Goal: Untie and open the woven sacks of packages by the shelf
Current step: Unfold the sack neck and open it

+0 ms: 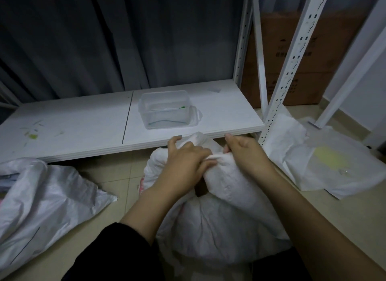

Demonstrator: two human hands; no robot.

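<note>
Sack fabric, bunched into a thick white twist at the neck of the woven sack [221, 222], is being worked by both hands just in front of the shelf board [83, 121]. The fingers of the left hand [186, 161] are curled and pinched on a fold of the neck, with the thumb hooked over a loose flap behind. The right hand [244, 153] is clamped round the other end of the twist, its fingertips hidden underneath. Whether a cord or a knot in the fabric itself is being loosened cannot be told.

This sack is seen standing on the tiled floor [117, 176] between the person's knees. An already slack sack [41, 199] lies to the left, and another flattened one [325, 161] to the right by the shelf upright [292, 57]. A clear plastic box [167, 109] stands on the board.

A knot could probably be tightened rather than freed if both ends are pulled apart. The full sack could also be tipped, and packages spilled, if the neck is jerked sideways.
</note>
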